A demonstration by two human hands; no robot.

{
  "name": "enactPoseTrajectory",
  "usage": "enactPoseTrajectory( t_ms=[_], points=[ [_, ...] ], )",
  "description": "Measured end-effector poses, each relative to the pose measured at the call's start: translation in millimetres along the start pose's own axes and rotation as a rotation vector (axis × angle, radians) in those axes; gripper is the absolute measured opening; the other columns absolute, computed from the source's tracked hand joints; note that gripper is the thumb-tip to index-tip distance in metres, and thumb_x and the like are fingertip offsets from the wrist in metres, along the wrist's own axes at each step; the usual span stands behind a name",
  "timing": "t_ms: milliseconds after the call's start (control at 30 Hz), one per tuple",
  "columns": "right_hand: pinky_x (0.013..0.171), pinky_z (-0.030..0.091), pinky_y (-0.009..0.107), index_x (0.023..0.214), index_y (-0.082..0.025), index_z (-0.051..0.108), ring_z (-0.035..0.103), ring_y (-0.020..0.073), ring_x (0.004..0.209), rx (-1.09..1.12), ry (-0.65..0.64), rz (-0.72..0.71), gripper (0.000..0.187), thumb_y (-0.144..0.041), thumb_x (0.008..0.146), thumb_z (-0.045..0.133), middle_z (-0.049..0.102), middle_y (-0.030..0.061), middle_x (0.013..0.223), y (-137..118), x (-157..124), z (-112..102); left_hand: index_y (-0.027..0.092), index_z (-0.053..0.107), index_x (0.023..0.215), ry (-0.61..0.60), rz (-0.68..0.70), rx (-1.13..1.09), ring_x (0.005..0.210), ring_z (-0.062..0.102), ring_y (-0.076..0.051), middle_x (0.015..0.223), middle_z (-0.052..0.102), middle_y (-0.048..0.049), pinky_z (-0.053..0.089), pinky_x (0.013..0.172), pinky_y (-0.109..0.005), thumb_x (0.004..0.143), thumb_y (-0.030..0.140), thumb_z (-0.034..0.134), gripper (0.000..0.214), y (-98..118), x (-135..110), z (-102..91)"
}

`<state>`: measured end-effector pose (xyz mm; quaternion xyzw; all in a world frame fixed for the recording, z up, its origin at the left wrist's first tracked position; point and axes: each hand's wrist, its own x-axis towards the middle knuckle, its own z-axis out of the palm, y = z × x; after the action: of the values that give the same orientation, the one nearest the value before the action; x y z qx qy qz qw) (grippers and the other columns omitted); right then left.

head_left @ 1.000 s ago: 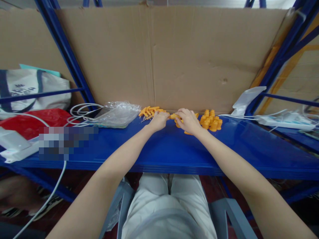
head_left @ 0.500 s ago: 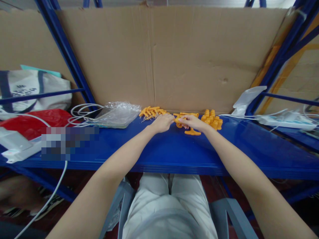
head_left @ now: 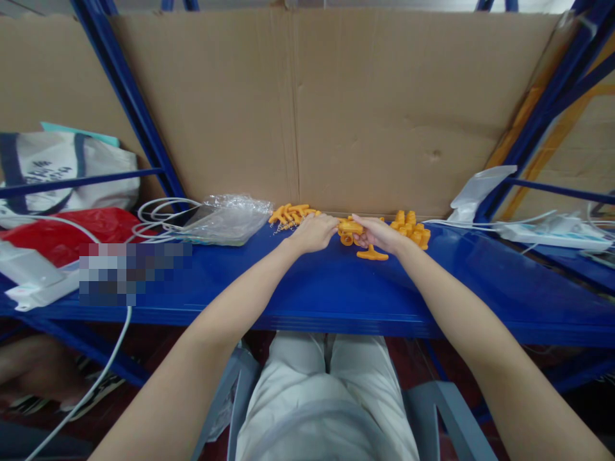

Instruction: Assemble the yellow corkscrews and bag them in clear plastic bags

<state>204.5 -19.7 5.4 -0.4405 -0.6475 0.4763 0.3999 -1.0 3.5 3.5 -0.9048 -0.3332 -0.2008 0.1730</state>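
An orange plastic piece [head_left: 350, 226] is between my two hands, over the blue shelf. My left hand [head_left: 314, 232] closes on its left end, with the fingertips partly hidden. From the right, my right hand [head_left: 380, 234] pinches the same piece between thumb and fingers. Just below lies a loose orange T-shaped handle [head_left: 372, 254]. Another orange part with a round opening [head_left: 346, 239] shows beneath the held piece. To the left, orange handles with small chains [head_left: 292, 213] lie in a pile. Several orange knobbed parts [head_left: 412, 229] are heaped beside my right wrist.
A cardboard sheet [head_left: 365, 115] stands behind the blue shelf [head_left: 307, 288]. Clear plastic bags [head_left: 230, 221], white cables [head_left: 156, 208] and a red bag [head_left: 96, 230] lie left. A white power strip [head_left: 552, 235] is at right.
My right hand has turned and shifted slightly, showing more of the orange piece. My left hand stays nearly in place. The loose handle lies where it was.
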Motion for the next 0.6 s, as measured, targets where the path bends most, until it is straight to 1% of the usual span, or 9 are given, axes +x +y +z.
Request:
enactPoseTrajectory(
  t_ms=[100,200,300,467,600],
  points=[
    [0.043,0.029,0.021,0.078,-0.019,0.054,0.036,0.0067,0.043,0.069,-0.033,0.051,0.032,-0.047,0.092,0.062,0.050,-0.0051,0.056,0,1,-1,0.016,0.064,0.103,-0.012,0.001,-0.027,0.100,0.065,-0.028,0.103,0.072,-0.0142,0.046,0.086,-0.039,0.097,0.025,0.041,0.026,2,0,0.4],
    [0.044,0.025,0.021,0.075,-0.019,0.052,0.030,0.0049,0.043,0.070,-0.010,0.026,0.031,-0.041,0.088,0.069,0.045,-0.0075,0.055,2,2,-3,0.016,0.064,0.101,-0.027,0.003,-0.095,0.095,0.066,-0.026,0.098,0.072,-0.0119,0.047,0.084,-0.037,0.097,0.026,0.042,0.025,1,1,3.1],
    [0.045,0.024,0.021,0.074,-0.019,0.053,0.031,0.0047,0.045,0.031,0.006,-0.035,0.033,-0.042,0.084,0.073,0.043,-0.0081,0.056,4,2,-3,0.017,0.064,0.098,-0.043,-0.011,-0.207,0.091,0.065,-0.023,0.095,0.071,-0.0099,0.047,0.082,-0.034,0.097,0.026,0.042,0.024,-3,2,6.3],
    [0.047,0.026,0.022,0.077,-0.018,0.059,0.034,0.0059,0.048,-0.084,0.037,-0.103,0.031,-0.045,0.082,0.072,0.045,-0.0073,0.056,1,-2,-2,0.018,0.063,0.094,-0.088,-0.023,-0.419,0.086,0.063,-0.020,0.090,0.069,-0.0055,0.048,0.079,-0.031,0.096,0.027,0.044,0.021,-9,4,9.4],
    [0.047,0.028,0.022,0.076,-0.018,0.060,0.036,0.0066,0.048,-0.168,0.047,-0.162,0.029,-0.045,0.082,0.071,0.048,-0.0065,0.056,-2,-5,-2,0.017,0.062,0.089,-0.132,-0.036,-0.503,0.085,0.063,-0.020,0.089,0.068,-0.0056,0.048,0.078,-0.030,0.096,0.028,0.045,0.022,-10,5,9.6]
  ],
)
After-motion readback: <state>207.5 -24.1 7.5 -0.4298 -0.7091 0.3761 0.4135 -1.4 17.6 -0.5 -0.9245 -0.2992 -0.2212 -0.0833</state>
